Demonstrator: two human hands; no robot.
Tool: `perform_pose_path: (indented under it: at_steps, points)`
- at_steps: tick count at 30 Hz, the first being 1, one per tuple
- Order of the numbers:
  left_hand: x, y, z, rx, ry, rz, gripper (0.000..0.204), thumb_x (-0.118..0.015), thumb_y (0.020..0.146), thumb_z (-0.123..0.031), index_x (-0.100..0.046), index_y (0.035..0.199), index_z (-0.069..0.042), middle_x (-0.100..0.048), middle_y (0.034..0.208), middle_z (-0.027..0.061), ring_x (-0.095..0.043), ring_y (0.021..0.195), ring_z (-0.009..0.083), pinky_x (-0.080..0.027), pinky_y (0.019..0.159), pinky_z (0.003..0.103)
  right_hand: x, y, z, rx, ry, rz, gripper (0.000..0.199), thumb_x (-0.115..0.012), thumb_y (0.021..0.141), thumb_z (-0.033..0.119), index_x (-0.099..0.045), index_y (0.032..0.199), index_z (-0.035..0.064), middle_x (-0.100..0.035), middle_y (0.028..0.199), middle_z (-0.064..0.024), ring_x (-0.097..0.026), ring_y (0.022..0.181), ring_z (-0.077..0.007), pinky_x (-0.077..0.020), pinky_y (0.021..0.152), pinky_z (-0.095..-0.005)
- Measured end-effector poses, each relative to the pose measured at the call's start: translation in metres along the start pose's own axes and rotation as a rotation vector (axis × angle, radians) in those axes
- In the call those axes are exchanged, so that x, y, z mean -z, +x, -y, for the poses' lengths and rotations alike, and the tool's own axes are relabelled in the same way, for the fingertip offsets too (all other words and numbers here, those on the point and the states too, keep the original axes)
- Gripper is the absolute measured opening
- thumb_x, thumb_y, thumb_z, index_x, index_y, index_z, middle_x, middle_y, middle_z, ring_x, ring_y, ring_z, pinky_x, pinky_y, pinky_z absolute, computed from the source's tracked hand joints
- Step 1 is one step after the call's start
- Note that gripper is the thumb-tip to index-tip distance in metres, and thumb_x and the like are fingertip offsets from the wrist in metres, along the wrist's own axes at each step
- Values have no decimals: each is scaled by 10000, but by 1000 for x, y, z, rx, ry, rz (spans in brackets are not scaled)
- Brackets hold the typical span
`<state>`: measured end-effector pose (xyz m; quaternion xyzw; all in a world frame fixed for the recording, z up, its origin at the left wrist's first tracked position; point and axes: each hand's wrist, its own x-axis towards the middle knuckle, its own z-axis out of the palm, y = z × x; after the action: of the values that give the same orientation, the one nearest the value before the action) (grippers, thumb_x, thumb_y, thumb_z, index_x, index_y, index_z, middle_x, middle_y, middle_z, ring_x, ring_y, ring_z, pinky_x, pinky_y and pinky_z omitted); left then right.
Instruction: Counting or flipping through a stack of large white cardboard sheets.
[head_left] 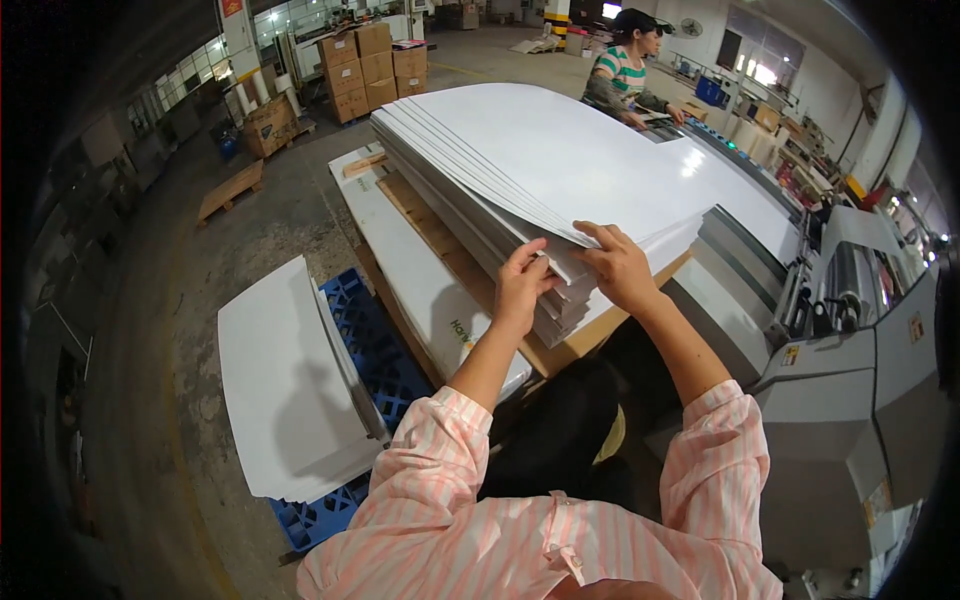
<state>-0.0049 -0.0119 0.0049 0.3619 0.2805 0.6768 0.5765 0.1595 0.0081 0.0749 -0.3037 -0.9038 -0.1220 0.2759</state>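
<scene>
A tall stack of large white sheets (530,140) lies in front of me, its near left edges fanned into uneven layers. At the near corner my right hand (625,268) grips several top sheets, with fingertips on the upper face and the corner slightly raised. Just left of it my left hand (520,288) is closed, thumb and fingers pinching at the edge of the sheets. The exact number of sheets between the fingers cannot be made out. Lower layers (565,315) jut out unevenly below both hands.
A smaller stack of white sheets (285,380) rests on a blue plastic pallet (365,330) at left. A grey machine with rollers (845,290) stands close on the right. Across the stack, a co-worker in a striped top (625,72) reaches toward a panel. Cardboard boxes (360,75) stand far left.
</scene>
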Motion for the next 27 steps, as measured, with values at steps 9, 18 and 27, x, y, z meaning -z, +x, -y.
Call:
perform_pose_path:
  at_steps: [9, 18, 27]
  points:
    - [-8, -7, -5, -31, 32, -73, 413, -545, 858, -118, -418, 1246, -54, -519, 861, 41, -540, 736, 110, -513, 623, 264, -2, -2, 11, -165, 253, -30, 243, -548, 781, 209, -670, 907, 42, -485, 1217, -112, -438, 1089, -293, -327, 936, -384]
    - [-16, -2, 3, -123, 137, -209, 504, -585, 850, -180, -345, 1259, -9, -503, 814, 42, -539, 695, 107, -506, 558, 239, 3, 19, 22, -472, 234, 49, 287, -582, 717, 320, -693, 765, 60, -590, 1067, -86, -484, 1015, -289, -365, 867, -406]
    - [-6, 0, 2, -76, 87, -124, 234, -569, 860, -216, -569, 865, 18, -512, 706, 20, -530, 661, 85, -482, 537, 234, 4, 22, 7, -84, -198, -240, 183, -644, 706, 214, -659, 768, 43, -580, 1082, -84, -514, 978, -260, -405, 833, -389]
